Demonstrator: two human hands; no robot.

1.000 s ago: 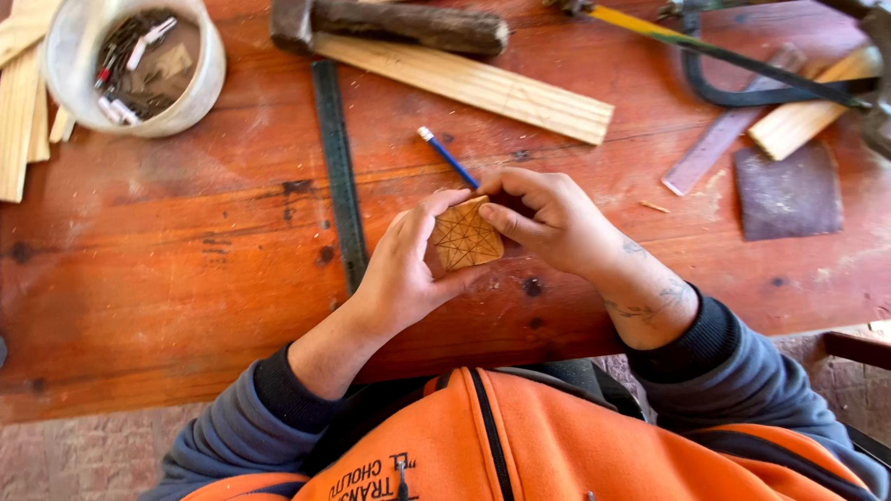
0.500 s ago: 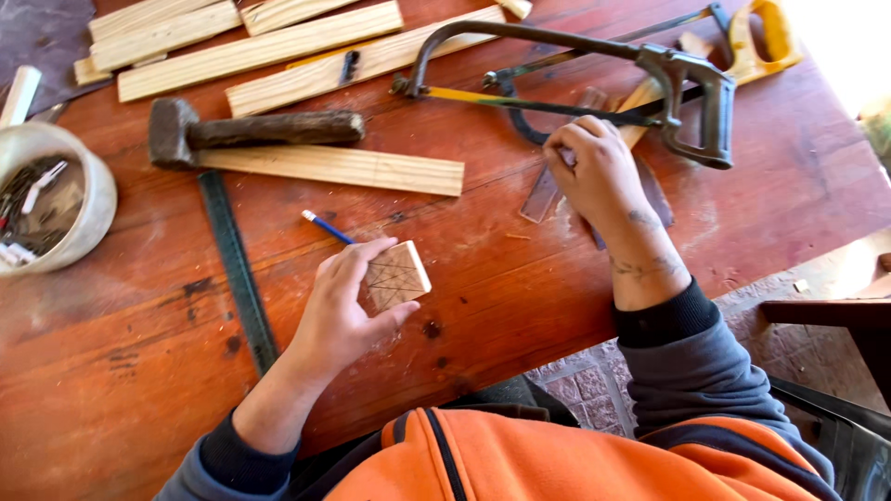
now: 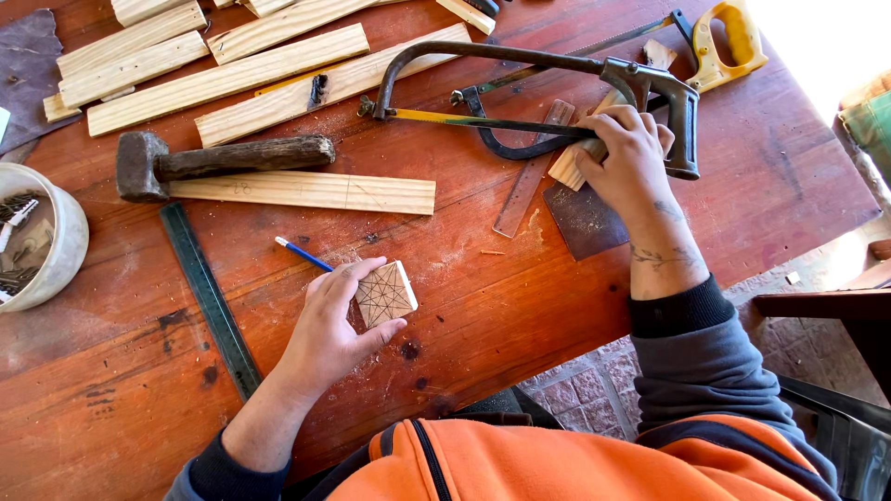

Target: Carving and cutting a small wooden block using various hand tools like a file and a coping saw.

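My left hand (image 3: 329,334) holds a small square wooden tile (image 3: 386,293) with a pencilled geometric pattern, resting it on the red-brown table (image 3: 111,417). A blue pencil (image 3: 302,253) lies just beyond that hand. My right hand (image 3: 629,153) is stretched out to the far right, its fingers closed around a pale wooden block (image 3: 566,167). The block sits over a dark sheet of sandpaper (image 3: 583,221), right beside the handle of a hacksaw (image 3: 520,57).
A mallet (image 3: 223,158) lies above a long pale slat (image 3: 306,192). A green ruler (image 3: 209,297) runs beside my left arm. A brown ruler (image 3: 531,176), several slats (image 3: 223,79), a yellow-handled saw (image 3: 724,42) and a white bowl (image 3: 65,250) of small parts surround them.
My right hand left the tile, reached out to the right and closed on the pale block by the hacksaw. My left hand kept the tile and lowered it onto the table.
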